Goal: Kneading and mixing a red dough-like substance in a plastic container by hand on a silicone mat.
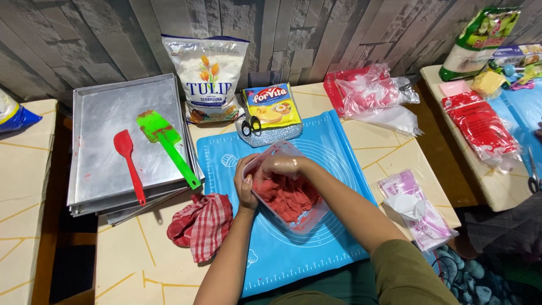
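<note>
- The clear plastic tub (293, 217) full of crumbly red dough (288, 197) sits on the blue rubber baking mat (333, 152), in the middle of the cream table (135, 254).
- To do this well, I think the tub must be held firm so it does not slide, with gentle pressing so no crumbs jump out.
- The left hand (245, 183) cups the tub's near side, fingers curled on the rim.
- The right hand (282, 165) reaches over from the right, bent at the wrist, fingers pushed down on the dough.
- A red checked cloth (200, 223) lies just beside the left wrist.
</note>
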